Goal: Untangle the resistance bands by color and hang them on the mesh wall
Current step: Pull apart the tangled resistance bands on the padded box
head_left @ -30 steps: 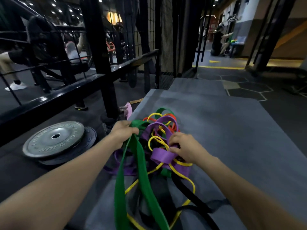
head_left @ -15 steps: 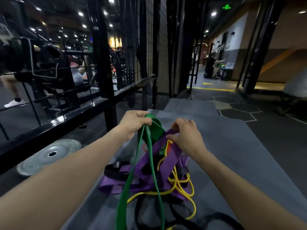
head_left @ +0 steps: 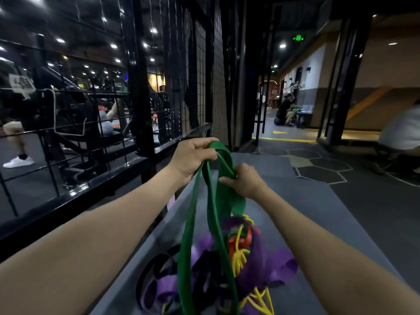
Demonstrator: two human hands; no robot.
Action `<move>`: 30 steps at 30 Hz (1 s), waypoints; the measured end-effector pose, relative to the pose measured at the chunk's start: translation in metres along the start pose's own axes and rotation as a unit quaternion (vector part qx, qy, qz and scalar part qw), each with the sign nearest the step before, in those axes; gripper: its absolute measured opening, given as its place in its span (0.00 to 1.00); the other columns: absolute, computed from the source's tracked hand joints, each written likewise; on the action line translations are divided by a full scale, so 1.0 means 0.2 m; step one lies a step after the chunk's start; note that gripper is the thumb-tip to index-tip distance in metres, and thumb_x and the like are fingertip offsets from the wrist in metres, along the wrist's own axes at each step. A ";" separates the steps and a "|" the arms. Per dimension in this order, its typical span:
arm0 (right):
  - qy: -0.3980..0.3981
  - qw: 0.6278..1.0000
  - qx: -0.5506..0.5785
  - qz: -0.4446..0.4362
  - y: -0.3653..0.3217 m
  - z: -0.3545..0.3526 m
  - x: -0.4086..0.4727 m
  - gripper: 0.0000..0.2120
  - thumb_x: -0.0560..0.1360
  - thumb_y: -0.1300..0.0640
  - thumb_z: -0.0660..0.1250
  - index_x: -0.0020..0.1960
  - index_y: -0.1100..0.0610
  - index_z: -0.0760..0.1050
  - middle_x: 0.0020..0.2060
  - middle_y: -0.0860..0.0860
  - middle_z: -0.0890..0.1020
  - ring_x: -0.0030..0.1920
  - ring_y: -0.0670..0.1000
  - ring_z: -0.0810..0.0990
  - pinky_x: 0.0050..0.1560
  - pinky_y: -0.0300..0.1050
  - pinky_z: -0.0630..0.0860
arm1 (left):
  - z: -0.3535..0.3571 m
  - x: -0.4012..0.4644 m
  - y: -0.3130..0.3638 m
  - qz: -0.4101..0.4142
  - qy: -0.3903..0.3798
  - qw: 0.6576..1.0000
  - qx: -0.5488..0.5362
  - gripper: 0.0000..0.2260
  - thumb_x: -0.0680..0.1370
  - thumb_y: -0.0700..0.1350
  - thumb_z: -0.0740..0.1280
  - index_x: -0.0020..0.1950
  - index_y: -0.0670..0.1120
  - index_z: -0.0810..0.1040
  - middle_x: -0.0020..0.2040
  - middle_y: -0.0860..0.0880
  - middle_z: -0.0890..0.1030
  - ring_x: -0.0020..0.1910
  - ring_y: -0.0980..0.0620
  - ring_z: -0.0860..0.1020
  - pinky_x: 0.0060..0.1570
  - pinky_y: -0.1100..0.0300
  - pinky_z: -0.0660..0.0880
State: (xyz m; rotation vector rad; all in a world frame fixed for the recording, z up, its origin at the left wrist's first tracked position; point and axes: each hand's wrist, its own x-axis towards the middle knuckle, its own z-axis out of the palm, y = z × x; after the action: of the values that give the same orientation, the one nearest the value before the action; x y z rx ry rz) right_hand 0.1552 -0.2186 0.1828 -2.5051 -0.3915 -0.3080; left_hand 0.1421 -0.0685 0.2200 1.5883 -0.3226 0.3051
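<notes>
My left hand [head_left: 192, 158] grips the top of a wide green band [head_left: 212, 214] and holds it up above the pile. My right hand [head_left: 244, 181] pinches the same green band a little lower on its right side. The green loop hangs down into a tangle of purple bands [head_left: 270, 267], yellow bands [head_left: 241, 258], a red band [head_left: 235, 242] and black bands [head_left: 159, 267] lying on a grey mat [head_left: 295, 201]. The black mesh wall [head_left: 204, 87] rises straight ahead, beyond my hands.
A black steel rail and rack frame [head_left: 113, 173] run along the left of the mat. People are behind the rack, a person crouches in the corridor [head_left: 285, 110], and another person sits at the far right [head_left: 400, 130]. Dark floor with hexagon lines lies to the right.
Both hands have risen, lifting the green band clear of the pile. My right hand let go of the purple band and took hold of the green one. The view tilted upward.
</notes>
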 end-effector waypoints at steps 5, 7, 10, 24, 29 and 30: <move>0.123 0.992 -0.007 -0.009 -0.03 -0.18 0.11 0.12 0.76 0.54 0.65 0.52 0.63 0.79 0.45 0.61 0.81 0.46 0.61 0.80 0.41 0.49 0.72 | 0.03 0.04 0.09 0.039 0.022 0.999 -0.007 0.20 0.69 0.24 0.65 0.59 0.38 0.77 0.42 0.50 0.82 0.37 0.61 0.80 0.43 0.71 0.77; 0.178 0.984 -0.005 -0.019 -0.06 -0.30 0.17 0.09 0.76 0.59 0.64 0.49 0.63 0.79 0.41 0.60 0.80 0.46 0.61 0.80 0.43 0.50 0.74 | 0.04 0.08 0.13 0.059 0.020 0.998 0.023 0.22 0.69 0.26 0.67 0.62 0.37 0.75 0.49 0.47 0.80 0.44 0.58 0.79 0.47 0.71 0.76; 0.247 0.967 -0.021 -0.055 -0.12 -0.49 0.24 0.06 0.74 0.65 0.63 0.43 0.64 0.79 0.38 0.60 0.80 0.43 0.59 0.79 0.41 0.46 0.74 | 0.06 0.13 0.20 0.080 0.008 0.994 0.074 0.24 0.69 0.29 0.69 0.64 0.39 0.74 0.54 0.48 0.78 0.54 0.53 0.78 0.55 0.64 0.74; 0.108 0.989 -0.097 0.005 0.06 -0.32 0.01 0.10 0.71 0.56 0.68 0.43 0.64 0.79 0.38 0.60 0.80 0.39 0.58 0.80 0.37 0.47 0.75 | 0.07 0.02 -0.02 0.089 -0.081 0.912 0.393 0.20 0.79 0.36 0.59 0.70 0.49 0.69 0.60 0.50 0.77 0.48 0.53 0.77 0.42 0.71 0.69; 0.012 0.998 -0.060 0.031 0.18 -0.09 -0.08 0.12 0.71 0.55 0.70 0.51 0.61 0.78 0.47 0.57 0.81 0.48 0.57 0.80 0.45 0.45 0.76 | 0.06 -0.04 -0.13 0.071 -0.109 0.918 0.374 0.19 0.79 0.35 0.57 0.69 0.48 0.70 0.64 0.48 0.76 0.58 0.51 0.75 0.51 0.64 0.69; -0.019 0.999 -0.004 0.031 0.19 -0.04 -0.09 0.16 0.70 0.56 0.71 0.56 0.59 0.76 0.51 0.55 0.80 0.52 0.55 0.79 0.49 0.43 0.74 | 0.06 -0.03 -0.13 0.071 -0.115 0.918 0.373 0.19 0.79 0.35 0.57 0.69 0.47 0.70 0.64 0.48 0.76 0.56 0.51 0.75 0.50 0.65 0.69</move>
State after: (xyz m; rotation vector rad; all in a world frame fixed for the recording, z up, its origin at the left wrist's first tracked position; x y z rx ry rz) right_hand 0.1497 -0.2576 0.1647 -2.5291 -0.3284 -0.2396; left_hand 0.1465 -0.0789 0.1930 2.3706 -0.5462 0.3793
